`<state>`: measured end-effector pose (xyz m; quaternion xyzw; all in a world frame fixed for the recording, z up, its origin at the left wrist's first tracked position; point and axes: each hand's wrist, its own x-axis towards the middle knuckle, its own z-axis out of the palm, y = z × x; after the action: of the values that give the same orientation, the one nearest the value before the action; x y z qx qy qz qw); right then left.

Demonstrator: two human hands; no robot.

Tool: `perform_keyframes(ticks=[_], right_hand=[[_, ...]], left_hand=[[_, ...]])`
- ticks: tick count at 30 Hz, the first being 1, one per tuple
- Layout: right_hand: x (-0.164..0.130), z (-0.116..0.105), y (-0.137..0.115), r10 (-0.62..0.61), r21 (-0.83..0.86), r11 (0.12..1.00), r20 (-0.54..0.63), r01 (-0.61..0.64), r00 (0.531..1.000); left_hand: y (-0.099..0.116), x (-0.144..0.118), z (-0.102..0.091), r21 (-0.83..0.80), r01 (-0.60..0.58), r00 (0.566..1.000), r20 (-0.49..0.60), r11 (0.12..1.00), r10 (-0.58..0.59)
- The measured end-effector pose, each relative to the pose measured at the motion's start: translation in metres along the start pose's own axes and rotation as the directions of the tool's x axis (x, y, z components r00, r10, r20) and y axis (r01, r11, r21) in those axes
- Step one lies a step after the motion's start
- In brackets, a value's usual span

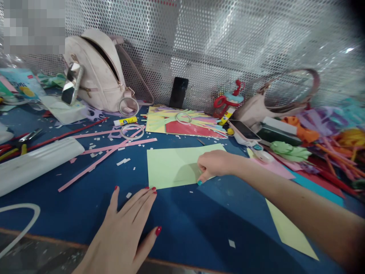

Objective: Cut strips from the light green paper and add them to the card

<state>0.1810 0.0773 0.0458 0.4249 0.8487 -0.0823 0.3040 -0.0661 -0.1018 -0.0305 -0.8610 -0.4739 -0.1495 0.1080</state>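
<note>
A light green paper sheet [171,165] lies on the blue table mat [188,224] in the middle. My right hand [213,164] rests on the sheet's right part with its fingers curled, pinching or pressing the paper. My left hand [125,228] lies flat on the mat with fingers apart, its fingertips just touching the sheet's lower left edge. A second light green paper piece [288,230] lies under my right forearm.
Pink paper strips [114,146], a glue stick [125,121], tape rings [131,130], a pale backpack [97,70], a black phone [178,92], stacked coloured cut paper [182,123], a handbag [273,102] and craft clutter at right. A white roll [37,161] lies left.
</note>
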Motion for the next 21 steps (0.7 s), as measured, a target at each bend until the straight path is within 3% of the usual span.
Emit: perform_keyframes(ticks=[4,7,9,13,17,19,21], right_hand=[[-0.005,0.007,0.007,-0.149,0.305,0.940,-0.042,0.155,0.988],[-0.016,0.017,0.001,-0.259,0.462,0.823,-0.212,0.330,0.942],[-0.024,0.028,-0.008,-0.277,0.371,0.837,-0.350,0.403,0.895],[-0.040,0.056,-0.030,-0.353,-0.085,0.924,-0.565,0.373,0.745],[-0.049,0.075,-0.044,-0.481,-0.396,0.875,-0.655,0.278,0.583],[-0.051,0.078,-0.047,-0.483,-0.433,0.872,-0.674,0.231,0.559],[-0.050,0.079,-0.049,-0.451,-0.403,0.888,-0.678,0.220,0.580]], left_hand=[[-0.001,-0.001,0.001,-0.006,-0.007,1.000,-0.023,1.000,0.007],[-0.004,-0.003,0.001,-0.030,0.000,1.000,-0.023,1.000,0.000],[-0.006,-0.003,-0.002,-0.053,0.020,0.999,-0.029,0.998,-0.022],[-0.012,0.011,-0.009,-0.061,0.015,0.999,-0.044,0.998,-0.018],[-0.017,0.038,-0.010,-0.022,-0.131,0.991,0.011,0.991,0.131],[-0.018,0.055,-0.010,0.005,-0.216,0.971,0.103,0.976,0.215],[-0.018,0.072,-0.012,-0.039,-0.251,0.942,0.219,0.967,0.254]])
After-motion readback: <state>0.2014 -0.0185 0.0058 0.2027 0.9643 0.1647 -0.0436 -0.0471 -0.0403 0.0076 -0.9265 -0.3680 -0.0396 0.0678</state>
